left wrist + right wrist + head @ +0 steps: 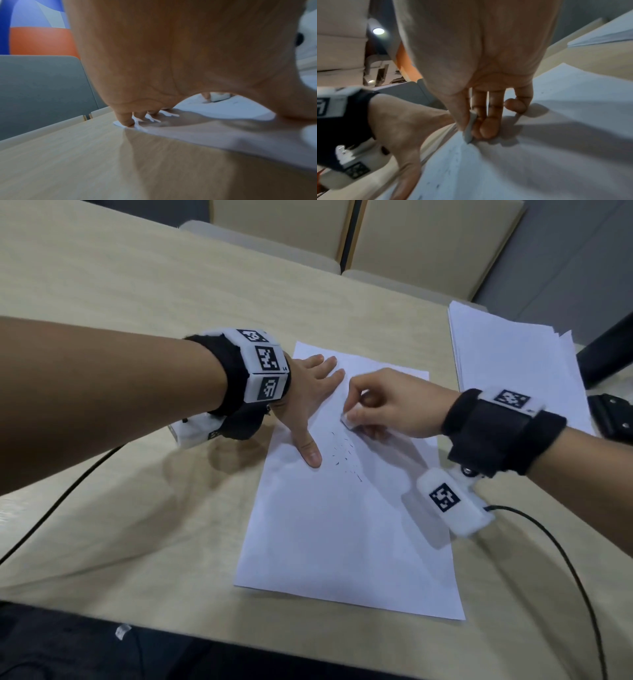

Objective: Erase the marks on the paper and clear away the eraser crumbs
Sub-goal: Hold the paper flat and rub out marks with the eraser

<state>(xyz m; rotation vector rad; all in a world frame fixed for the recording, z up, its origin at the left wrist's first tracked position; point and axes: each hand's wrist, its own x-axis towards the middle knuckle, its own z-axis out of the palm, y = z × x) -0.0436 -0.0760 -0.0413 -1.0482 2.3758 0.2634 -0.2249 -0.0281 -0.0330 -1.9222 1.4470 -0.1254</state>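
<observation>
A white sheet of paper (342,525) lies on the light wood table (137,302). My left hand (313,395) lies flat on the sheet's upper left part, fingers spread and thumb pointing toward me, holding it down. My right hand (373,409) pinches a small white eraser (348,421) between thumb and fingers, its lower edge on the paper. Dark eraser crumbs (344,451) are scattered on the sheet just below the eraser. In the right wrist view the eraser (470,129) stands on edge against the paper (539,155). The left wrist view shows my fingertips (126,120) pressing the paper's corner.
A stack of white sheets (513,361) lies at the right of the table. A black object (609,419) sits beyond my right wrist. Cables (565,570) run from both wrist cameras across the table. Two pale chairs (428,241) stand behind the far edge.
</observation>
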